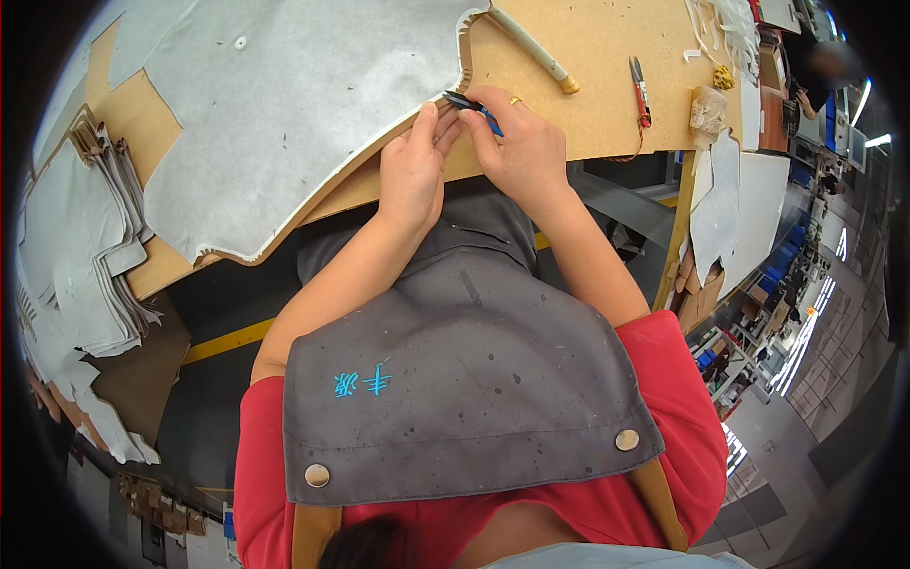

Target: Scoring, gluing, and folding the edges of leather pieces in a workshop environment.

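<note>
Nearest the camera, a grey apron (464,360) is worn. Beyond it, a grey sheet (284,123) is spread over the counter (602,114), toward the left, its near edge overhanging. A blue-and-black tool (463,100) is clamped in the closed fingers of the right hand (521,147), its tip at that edge. The left hand (413,171) is placed close beside, fingers extended; whether the edge is pinched cannot be told.

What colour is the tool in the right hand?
The tool shows a black tip and a blue handle, in the head view.
</note>
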{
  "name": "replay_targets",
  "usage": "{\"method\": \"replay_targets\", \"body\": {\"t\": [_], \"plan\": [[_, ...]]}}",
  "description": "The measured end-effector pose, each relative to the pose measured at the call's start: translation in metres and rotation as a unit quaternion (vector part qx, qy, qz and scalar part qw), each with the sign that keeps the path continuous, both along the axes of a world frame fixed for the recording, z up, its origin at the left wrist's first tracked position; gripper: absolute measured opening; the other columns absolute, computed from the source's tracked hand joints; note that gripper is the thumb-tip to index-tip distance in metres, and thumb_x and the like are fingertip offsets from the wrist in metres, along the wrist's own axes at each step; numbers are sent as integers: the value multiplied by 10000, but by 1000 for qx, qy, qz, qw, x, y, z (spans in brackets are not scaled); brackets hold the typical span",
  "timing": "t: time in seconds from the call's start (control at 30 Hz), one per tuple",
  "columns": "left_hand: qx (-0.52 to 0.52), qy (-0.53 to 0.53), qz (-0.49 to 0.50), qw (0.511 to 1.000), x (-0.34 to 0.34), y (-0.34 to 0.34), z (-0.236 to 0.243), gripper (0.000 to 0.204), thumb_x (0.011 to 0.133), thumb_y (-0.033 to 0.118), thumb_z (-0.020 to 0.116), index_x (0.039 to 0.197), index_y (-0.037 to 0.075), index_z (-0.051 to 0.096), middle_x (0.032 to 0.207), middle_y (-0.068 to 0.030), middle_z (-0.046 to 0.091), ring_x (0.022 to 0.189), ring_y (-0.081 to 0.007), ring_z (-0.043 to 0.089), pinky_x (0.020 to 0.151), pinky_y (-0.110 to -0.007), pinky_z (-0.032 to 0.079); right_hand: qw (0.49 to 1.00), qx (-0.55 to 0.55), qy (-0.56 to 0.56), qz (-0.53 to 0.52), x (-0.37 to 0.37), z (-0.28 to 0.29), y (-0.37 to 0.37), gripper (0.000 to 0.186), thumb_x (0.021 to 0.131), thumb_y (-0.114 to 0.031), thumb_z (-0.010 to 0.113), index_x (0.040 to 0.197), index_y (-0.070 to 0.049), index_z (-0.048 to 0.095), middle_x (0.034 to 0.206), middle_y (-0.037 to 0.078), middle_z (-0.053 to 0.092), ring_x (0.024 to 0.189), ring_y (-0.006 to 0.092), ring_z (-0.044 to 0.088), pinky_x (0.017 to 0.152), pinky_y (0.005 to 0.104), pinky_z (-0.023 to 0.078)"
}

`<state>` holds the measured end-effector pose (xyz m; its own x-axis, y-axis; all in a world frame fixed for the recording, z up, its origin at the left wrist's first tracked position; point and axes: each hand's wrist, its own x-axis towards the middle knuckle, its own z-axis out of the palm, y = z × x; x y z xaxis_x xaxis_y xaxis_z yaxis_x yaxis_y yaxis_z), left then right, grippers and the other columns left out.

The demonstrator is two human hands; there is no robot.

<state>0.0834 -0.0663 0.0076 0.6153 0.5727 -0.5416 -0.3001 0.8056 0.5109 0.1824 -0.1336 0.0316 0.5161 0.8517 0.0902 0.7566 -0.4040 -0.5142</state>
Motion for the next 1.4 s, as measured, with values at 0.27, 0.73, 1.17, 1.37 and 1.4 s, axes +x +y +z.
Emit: {"method": "replay_targets", "body": {"t": [0.27,0.73,1.17,1.37,1.4], "plan": [[34,-2,39,999,-36,1,3,319,994,162,443,1147,-101,539,1179,-163,585,1133,-250,560,1034,-382,420,981,13,183,-68,14,5,-8,188,880,-236,611,996,-87,622,766,101,642,625,235,618,554,320,466],[-12,9,25,1000,-18,1,7,296,956,130,533,1101,-127,553,1132,-175,600,1094,-249,587,989,-368,463,990,41,122,55,20,3,-10,224,868,-268,637,1019,-103,627,817,91,671,725,224,669,601,311,511],[31,26,5,999,-23,1,2,299,971,144,502,1119,-109,563,1145,-176,603,1103,-248,583,1014,-369,436,988,-27,9,151,26,9,-2,188,864,-234,641,1017,-125,647,814,42,662,675,227,637,557,312,470],[36,26,0,999,-25,0,0,290,972,142,501,1099,-107,577,1126,-171,613,1095,-245,587,1020,-367,430,988,-21,8,155,27,6,-2,175,865,-239,638,996,-124,649,812,43,663,674,228,638,558,319,472],[39,27,0,999,-26,0,-1,286,972,141,500,1099,-104,578,1123,-169,615,1094,-245,587,1019,-368,431,988,-21,7,154,27,6,-2,175,865,-239,638,996,-124,649,812,43,663,674,228,638,558,319,472]]}}
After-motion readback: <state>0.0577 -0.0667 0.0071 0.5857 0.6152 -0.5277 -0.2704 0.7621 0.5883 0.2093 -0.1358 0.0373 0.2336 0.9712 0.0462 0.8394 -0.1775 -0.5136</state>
